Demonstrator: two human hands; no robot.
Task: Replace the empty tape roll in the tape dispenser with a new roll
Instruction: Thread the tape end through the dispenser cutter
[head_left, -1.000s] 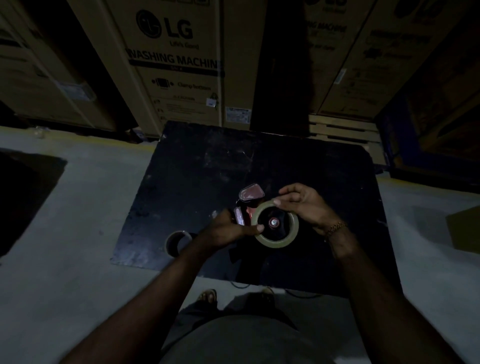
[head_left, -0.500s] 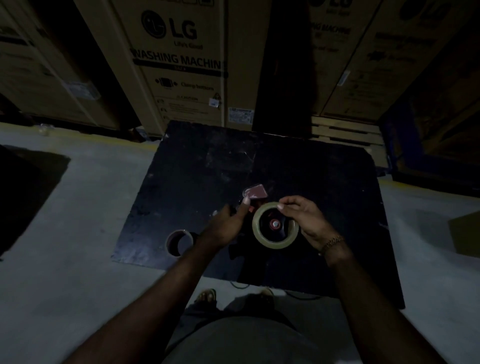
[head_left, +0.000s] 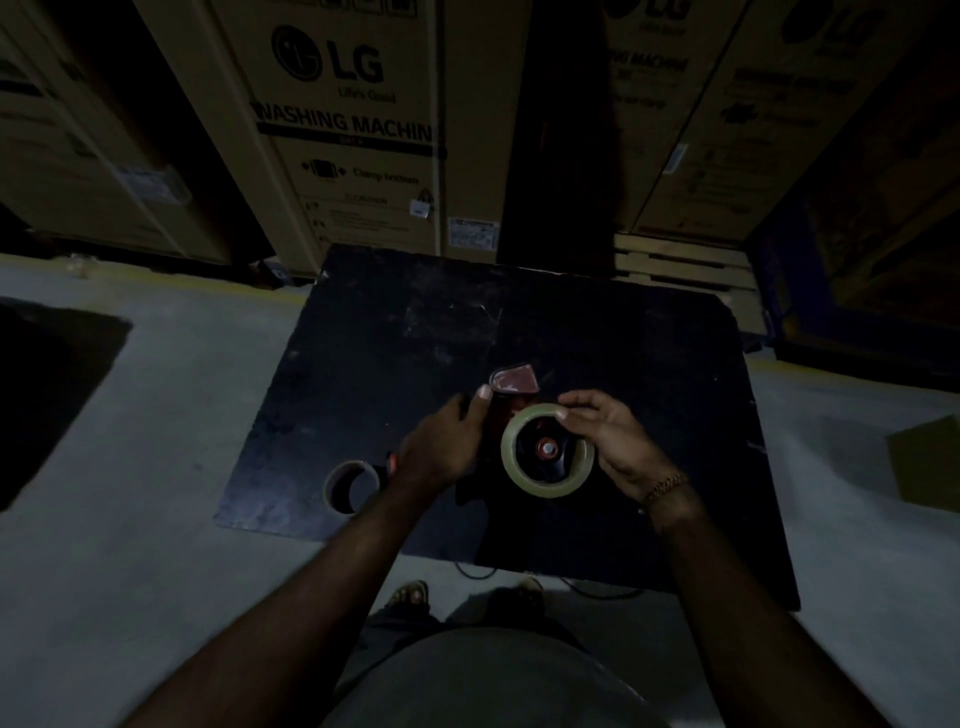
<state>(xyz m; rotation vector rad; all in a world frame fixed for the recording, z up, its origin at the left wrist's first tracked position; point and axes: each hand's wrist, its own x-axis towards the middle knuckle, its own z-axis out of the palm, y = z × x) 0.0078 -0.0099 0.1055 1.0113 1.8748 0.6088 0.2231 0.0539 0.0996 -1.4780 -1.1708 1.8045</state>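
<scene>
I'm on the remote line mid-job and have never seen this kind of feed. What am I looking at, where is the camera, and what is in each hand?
There is no machine here: a person works with two bare hands. The one picture comes from a camera worn on the head, looking forward and down, so the arms enter from the bottom edge.

The work surface is a dark board lying on a pale floor, with large cardboard boxes stacked behind it.

The left hand grips a red tape dispenser, thumb near its front end. The new roll sits around the dispenser's hub, and the right hand has its fingertips on the roll's upper rim. Whether the tape is threaded yet is too dark to tell.

The empty core lies on the board's near left part, apart from both hands.
</scene>
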